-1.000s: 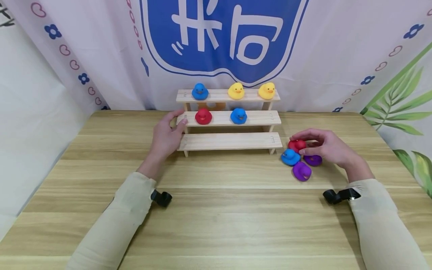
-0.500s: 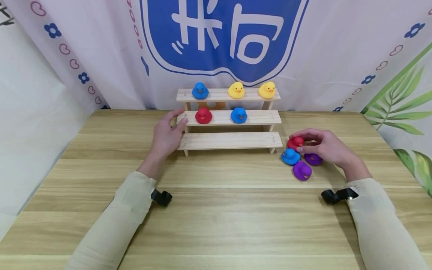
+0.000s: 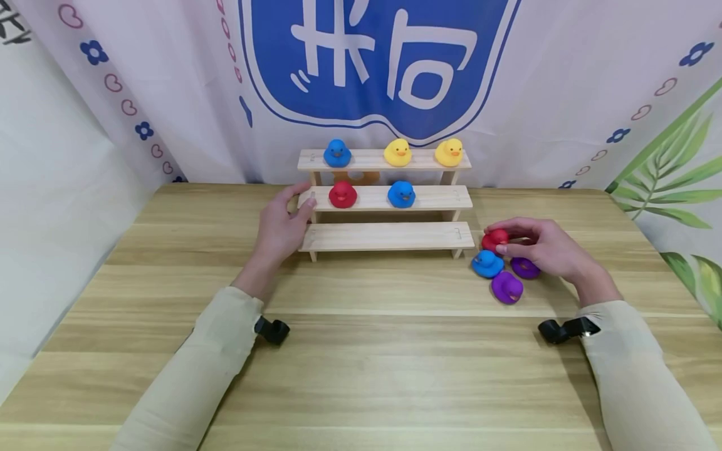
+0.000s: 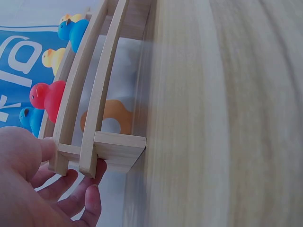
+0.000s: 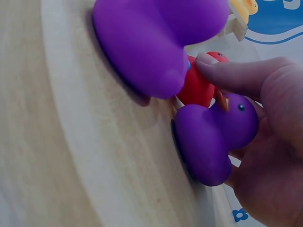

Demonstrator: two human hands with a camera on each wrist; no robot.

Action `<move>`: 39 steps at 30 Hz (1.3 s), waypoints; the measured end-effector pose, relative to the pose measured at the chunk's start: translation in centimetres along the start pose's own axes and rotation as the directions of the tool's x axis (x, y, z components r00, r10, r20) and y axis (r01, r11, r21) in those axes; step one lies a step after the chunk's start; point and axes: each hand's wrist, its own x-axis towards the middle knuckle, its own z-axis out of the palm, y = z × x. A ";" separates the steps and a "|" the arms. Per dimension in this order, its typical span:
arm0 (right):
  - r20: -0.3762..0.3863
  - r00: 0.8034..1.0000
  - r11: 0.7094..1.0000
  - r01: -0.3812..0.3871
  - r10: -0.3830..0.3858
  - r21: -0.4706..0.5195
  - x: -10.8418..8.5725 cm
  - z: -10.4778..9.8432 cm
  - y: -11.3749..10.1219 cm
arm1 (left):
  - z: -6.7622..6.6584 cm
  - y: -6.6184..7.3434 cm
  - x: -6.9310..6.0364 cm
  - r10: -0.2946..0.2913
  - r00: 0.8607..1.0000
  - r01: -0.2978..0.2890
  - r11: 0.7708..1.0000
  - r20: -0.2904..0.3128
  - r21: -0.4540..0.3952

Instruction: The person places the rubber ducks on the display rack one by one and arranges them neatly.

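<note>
My left hand (image 3: 282,225) grips the left end of a three-tier wooden stand (image 3: 389,237). In the left wrist view its thumb lies on the middle tier and the fingers bend round the plank ends (image 4: 90,156). To the right of the stand, my right hand (image 3: 555,247) pinches a red rubber duck (image 3: 494,240) between thumb and fingers, low by the table. A blue duck (image 3: 487,264) and a purple duck (image 3: 507,287) sit just in front. Another purple duck (image 5: 203,142) lies under the palm, partly hidden in the head view.
On the top tier stand a blue duck (image 3: 337,153) and two yellow ducks (image 3: 397,152). The middle tier bears a red duck (image 3: 342,195) and a blue duck (image 3: 402,195). A printed curtain (image 3: 186,75) hangs behind the wooden table (image 3: 361,376).
My right thumb has come in against the red duck, which has turned and shifted slightly left among the others. My left hand keeps its place on the stand; the head view shifts slightly.
</note>
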 end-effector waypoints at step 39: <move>-0.434 0.882 0.972 0.227 -0.182 0.053 0.4 1.7 -5.6 | 0.0 -0.2 0.0 0.020 1.000 -0.020 1.000 -0.008 0.019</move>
